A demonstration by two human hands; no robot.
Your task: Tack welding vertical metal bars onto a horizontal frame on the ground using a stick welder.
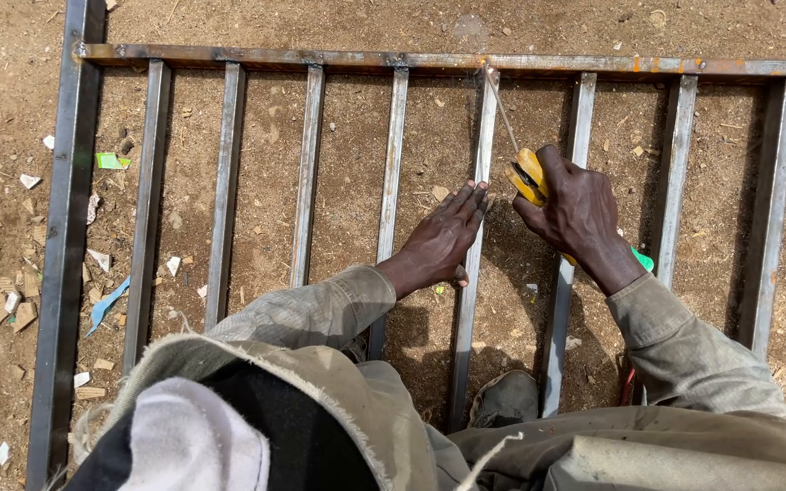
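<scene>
R hand (578, 216), centre-right of frame, is clenched round a yellow electrode holder (529, 175). A thin welding rod (500, 109) runs from the holder up and slightly left; its tip meets the joint where a vertical bar (480, 182) joins the top rail (448, 62), upper centre. So the rod's long axis is near vertical in frame, joint lies up-left of the R fingers, and R hand is the nearer one to it.

L hand (443, 238), centre frame, lies flat w/ fingers spread and released, resting on that same bar just below the holder, gripping nothing. The 2 hands are near each other, not touching.

Grille: grey steel bars, parallel, rusty-orange patches along the top rail, a heavier frame piece (64, 255) down the left edge. It lies flat on sandy ground (347, 164) w/ scraps of paper and wood at far left. A shoe (504, 398) shows between bars, lower centre.
</scene>
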